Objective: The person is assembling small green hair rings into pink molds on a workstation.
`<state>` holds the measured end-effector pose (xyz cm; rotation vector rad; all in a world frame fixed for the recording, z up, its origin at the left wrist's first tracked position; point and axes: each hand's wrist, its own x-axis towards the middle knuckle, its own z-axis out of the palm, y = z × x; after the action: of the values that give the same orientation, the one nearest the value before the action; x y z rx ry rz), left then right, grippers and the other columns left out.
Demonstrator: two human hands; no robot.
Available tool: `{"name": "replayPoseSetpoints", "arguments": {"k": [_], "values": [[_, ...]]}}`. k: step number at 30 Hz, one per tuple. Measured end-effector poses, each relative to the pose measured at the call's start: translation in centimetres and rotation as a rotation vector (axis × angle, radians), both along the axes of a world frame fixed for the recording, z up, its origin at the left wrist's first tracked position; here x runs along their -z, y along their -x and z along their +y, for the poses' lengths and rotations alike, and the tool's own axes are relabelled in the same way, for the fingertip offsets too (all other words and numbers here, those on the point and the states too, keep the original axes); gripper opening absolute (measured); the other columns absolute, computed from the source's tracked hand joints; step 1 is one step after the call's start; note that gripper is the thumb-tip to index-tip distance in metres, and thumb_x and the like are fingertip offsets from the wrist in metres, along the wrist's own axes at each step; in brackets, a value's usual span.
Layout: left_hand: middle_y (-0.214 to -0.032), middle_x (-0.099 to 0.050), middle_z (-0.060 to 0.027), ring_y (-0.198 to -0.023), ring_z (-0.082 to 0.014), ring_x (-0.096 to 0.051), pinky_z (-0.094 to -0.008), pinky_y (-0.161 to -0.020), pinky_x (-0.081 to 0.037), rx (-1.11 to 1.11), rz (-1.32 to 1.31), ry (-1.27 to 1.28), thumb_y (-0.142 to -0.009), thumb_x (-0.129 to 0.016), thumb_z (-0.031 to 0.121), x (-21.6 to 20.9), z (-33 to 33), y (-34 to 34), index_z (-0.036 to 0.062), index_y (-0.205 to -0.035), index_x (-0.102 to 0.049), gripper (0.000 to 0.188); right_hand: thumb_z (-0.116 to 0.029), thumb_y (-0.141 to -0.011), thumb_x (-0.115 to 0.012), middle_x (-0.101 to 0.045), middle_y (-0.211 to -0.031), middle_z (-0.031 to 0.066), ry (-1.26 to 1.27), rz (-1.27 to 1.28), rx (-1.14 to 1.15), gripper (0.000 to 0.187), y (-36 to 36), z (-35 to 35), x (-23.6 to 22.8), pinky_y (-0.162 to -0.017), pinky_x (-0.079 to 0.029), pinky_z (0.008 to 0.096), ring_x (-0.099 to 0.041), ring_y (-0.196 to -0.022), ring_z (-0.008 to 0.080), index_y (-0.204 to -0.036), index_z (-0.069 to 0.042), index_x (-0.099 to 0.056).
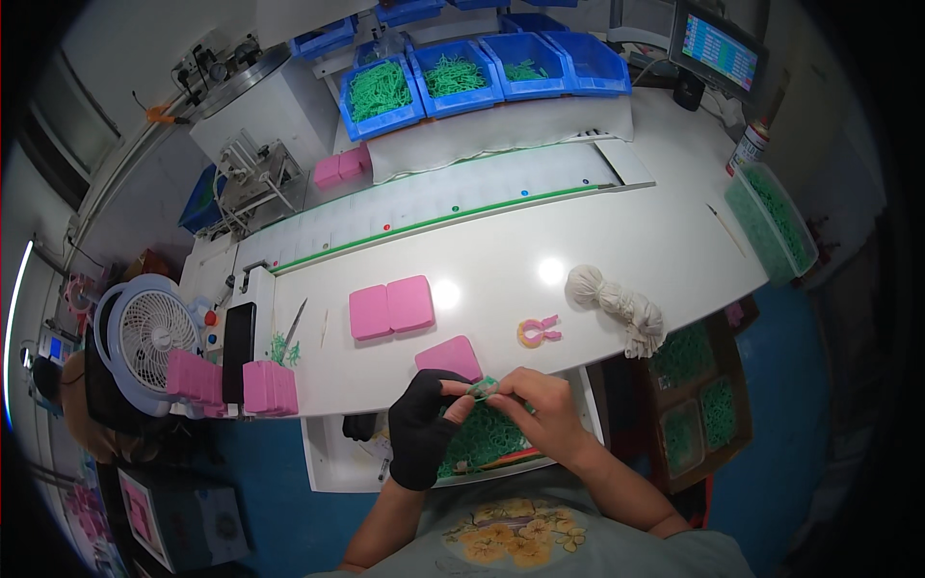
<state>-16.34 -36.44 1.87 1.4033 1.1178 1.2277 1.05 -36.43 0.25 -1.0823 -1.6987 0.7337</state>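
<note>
Grip pinched on small green rubbery-looking piece (482, 388), shape part-hidden: two o'clock from your black-gloved left hand (422, 427), ten o'clock from your bare right hand (542, 409).

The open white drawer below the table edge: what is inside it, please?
The drawer shows many green pieces and, at left, a dark object. The left hand and right hand hide some of it; whatever lies under the pieces is also covered.

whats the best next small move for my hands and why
I'd probably steady the small green piece with the gloved left hand and gently turn it with the bare right hand: both pinch it above the open white drawer of green pieces, which could catch it if dropped.
</note>
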Motion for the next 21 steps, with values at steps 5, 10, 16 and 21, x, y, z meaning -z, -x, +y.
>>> {"name": "replayPoseSetpoints", "arguments": {"k": [5, 10, 16, 21], "values": [[-0.089, -0.060, -0.0048, -0.083, -0.0123, -0.058, -0.0261, -0.077, -0.046, 0.018, -0.002, 0.034, -0.083, -0.069, 0.002, 0.2, -0.1, 0.1, 0.0002, -0.093, -0.066, 0.011, -0.009, -0.086, -0.067, -0.061, -0.072, 0.0091, 0.198, 0.180, -0.089, 0.011, 0.5, -0.1, 1.0, -0.056, -0.044, 0.0290, -0.057, -0.059, 0.0162, -0.086, 0.001, -0.063], [-0.088, -0.061, -0.0050, -0.083, -0.0129, -0.059, -0.0264, -0.077, -0.046, 0.003, -0.003, 0.009, -0.083, -0.070, 0.003, 0.3, -0.1, 0.0, 0.0007, -0.092, -0.067, 0.010, -0.011, -0.088, -0.066, -0.061, -0.070, 0.0070, 0.272, 0.264, -0.123, 0.012, 1.0, -0.2, 2.2, -0.055, -0.043, 0.0268, -0.054, -0.059, 0.0106, -0.088, 0.001, -0.063], [-0.086, -0.062, -0.0046, -0.081, -0.0127, -0.059, -0.0264, -0.076, -0.046, -0.018, 0.038, -0.006, -0.082, -0.071, 0.004, 0.5, -0.1, 0.1, 0.0016, -0.092, -0.068, 0.011, -0.011, -0.088, -0.066, -0.060, -0.070, 0.0062, 0.326, 0.283, -0.152, 0.012, 1.2, -0.3, 2.2, -0.057, -0.043, 0.0260, -0.052, -0.061, 0.0101, -0.091, 0.001, -0.064], [-0.085, -0.061, -0.0038, -0.080, -0.0123, -0.058, -0.0266, -0.075, -0.046, -0.008, 0.066, 0.009, -0.081, -0.073, 0.005, 0.4, -0.1, 0.1, 0.0022, -0.091, -0.068, 0.012, -0.010, -0.088, -0.065, -0.061, -0.074, 0.0073, 0.319, 0.260, -0.164, 0.012, 1.2, -0.2, 1.9, -0.059, -0.044, 0.0263, -0.054, -0.063, 0.0106, -0.094, 0.001, -0.064]]}}
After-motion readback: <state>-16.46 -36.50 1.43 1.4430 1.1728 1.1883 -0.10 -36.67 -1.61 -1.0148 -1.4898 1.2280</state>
